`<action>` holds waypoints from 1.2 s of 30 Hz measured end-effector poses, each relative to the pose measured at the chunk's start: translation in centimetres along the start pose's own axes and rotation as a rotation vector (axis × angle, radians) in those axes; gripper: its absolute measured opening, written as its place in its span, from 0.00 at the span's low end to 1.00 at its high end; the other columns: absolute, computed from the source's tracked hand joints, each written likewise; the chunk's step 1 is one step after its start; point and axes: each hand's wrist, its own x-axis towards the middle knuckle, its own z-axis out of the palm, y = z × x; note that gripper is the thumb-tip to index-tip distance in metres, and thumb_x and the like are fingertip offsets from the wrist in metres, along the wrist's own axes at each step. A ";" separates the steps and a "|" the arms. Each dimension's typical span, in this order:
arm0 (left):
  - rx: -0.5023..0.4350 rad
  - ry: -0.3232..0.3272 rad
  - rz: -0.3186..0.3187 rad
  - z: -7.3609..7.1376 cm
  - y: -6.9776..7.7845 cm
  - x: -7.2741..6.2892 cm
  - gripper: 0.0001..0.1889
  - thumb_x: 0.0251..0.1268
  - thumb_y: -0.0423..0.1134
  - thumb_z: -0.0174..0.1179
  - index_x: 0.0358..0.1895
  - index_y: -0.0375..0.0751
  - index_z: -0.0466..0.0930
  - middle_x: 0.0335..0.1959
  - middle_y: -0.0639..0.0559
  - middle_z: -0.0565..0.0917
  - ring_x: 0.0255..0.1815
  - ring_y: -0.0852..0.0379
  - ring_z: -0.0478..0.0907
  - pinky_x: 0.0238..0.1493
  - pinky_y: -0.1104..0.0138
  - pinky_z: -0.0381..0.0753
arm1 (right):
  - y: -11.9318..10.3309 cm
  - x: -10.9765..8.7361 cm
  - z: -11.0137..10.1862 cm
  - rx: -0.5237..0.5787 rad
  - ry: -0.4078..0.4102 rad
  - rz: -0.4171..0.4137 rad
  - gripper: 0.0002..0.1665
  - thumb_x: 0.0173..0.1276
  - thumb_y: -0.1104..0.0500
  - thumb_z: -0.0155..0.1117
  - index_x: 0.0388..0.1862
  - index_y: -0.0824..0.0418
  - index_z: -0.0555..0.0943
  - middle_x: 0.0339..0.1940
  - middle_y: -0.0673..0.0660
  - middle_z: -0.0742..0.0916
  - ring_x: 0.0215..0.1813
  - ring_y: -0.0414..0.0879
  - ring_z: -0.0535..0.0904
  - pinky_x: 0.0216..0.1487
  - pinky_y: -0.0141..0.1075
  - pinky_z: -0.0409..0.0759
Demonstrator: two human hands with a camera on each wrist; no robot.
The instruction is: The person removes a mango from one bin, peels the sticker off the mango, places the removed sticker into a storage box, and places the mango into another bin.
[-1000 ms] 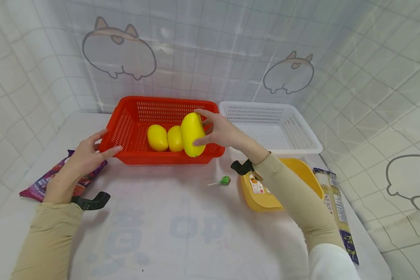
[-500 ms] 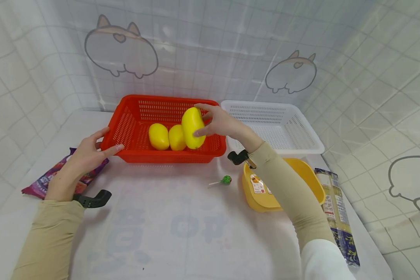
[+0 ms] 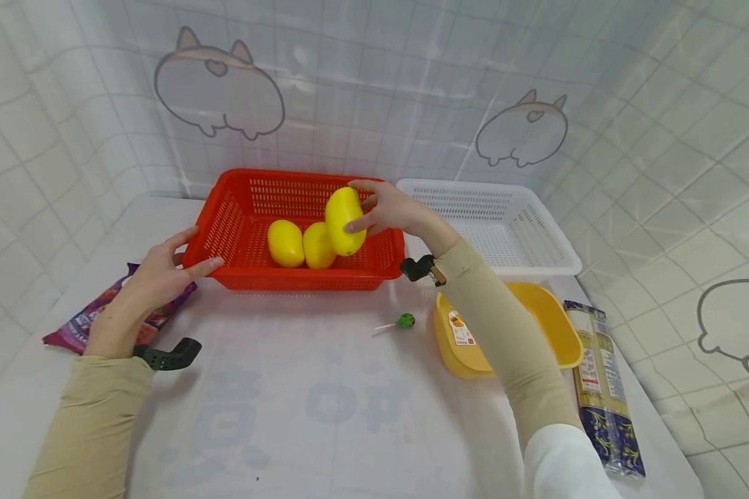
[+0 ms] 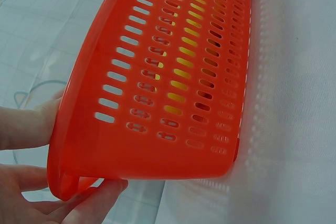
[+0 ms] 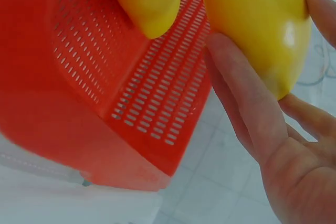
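Observation:
A red plastic basket (image 3: 268, 281) stands at the back of the table, its walls full of slots. My left hand (image 3: 159, 274) grips its left end, thumb on the rim and fingers under the lip, as the left wrist view shows. Above the basket's right half, my right hand (image 3: 394, 210) holds a yellow mango (image 5: 252, 9) between thumb and fingers. Two more mangoes, one at the left (image 3: 285, 244) and one at the right (image 3: 318, 247), lie side by side in the basket. The held mango overlaps the right one in the head view.
A white basket (image 3: 493, 270) adjoins the red one's right side. Nearer are a green lollipop (image 3: 406, 320), a yellow tub (image 3: 462, 364) partly under my right forearm, and a long noodle-like packet (image 3: 605, 395). A purple snack bag (image 3: 78, 326) lies beneath my left wrist.
My right hand has moved slightly up and back with the mango, over the basket's interior. The left hand keeps its grip on the basket. The whole head view has shifted slightly.

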 end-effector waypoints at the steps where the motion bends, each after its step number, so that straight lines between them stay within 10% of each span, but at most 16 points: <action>1: 0.001 0.000 0.001 0.0 0.0 0.0 0.52 0.70 0.64 0.53 0.81 0.45 0.29 0.73 0.23 0.57 0.68 0.26 0.60 0.62 0.35 0.71 | 0.0 0.2 0.0 0.013 -0.005 0.003 0.54 0.59 0.56 0.78 0.80 0.49 0.58 0.67 0.63 0.77 0.57 0.52 0.81 0.51 0.40 0.86; 36: -0.002 0.004 0.013 0.1 -0.2 0.2 0.52 0.70 0.63 0.54 0.81 0.45 0.30 0.74 0.24 0.56 0.69 0.26 0.60 0.62 0.35 0.72 | 2.3 5.7 0.3 0.340 -0.121 0.181 0.51 0.65 0.58 0.72 0.81 0.52 0.55 0.70 0.59 0.72 0.57 0.57 0.82 0.66 0.50 0.77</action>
